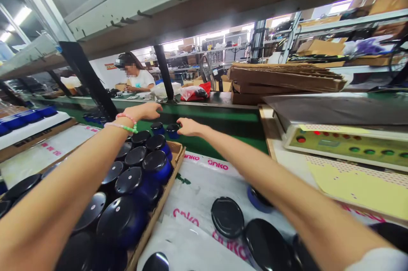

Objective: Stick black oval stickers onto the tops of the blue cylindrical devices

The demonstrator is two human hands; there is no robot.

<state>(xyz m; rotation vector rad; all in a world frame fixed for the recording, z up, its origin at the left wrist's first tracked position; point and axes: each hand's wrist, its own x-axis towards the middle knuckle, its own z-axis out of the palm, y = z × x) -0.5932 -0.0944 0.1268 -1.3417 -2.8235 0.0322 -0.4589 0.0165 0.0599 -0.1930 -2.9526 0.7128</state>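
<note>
My left hand [148, 111], with a beaded bracelet on its wrist, reaches forward over the green conveyor belt [223, 128]. Its fingers are apart and hold nothing; below them a blue jar with a black lid [157, 128] stands on the belt. At the right side of a second blue jar [173, 131], also upright on the belt, my right hand [188, 127] has its thumb and fingers closed at the edge. Beneath my left forearm, a cardboard tray [178, 156] holds several rows of black-lidded blue jars [128, 180].
Black lids [227, 216] and another jar [259, 199] lie on the printed covering sheet [197, 182]. A machine with buttons [347, 141] stands at right. A shelf beam [178, 24] crosses overhead, with posts [87, 77] at left. Beyond the belt sits a person [142, 79].
</note>
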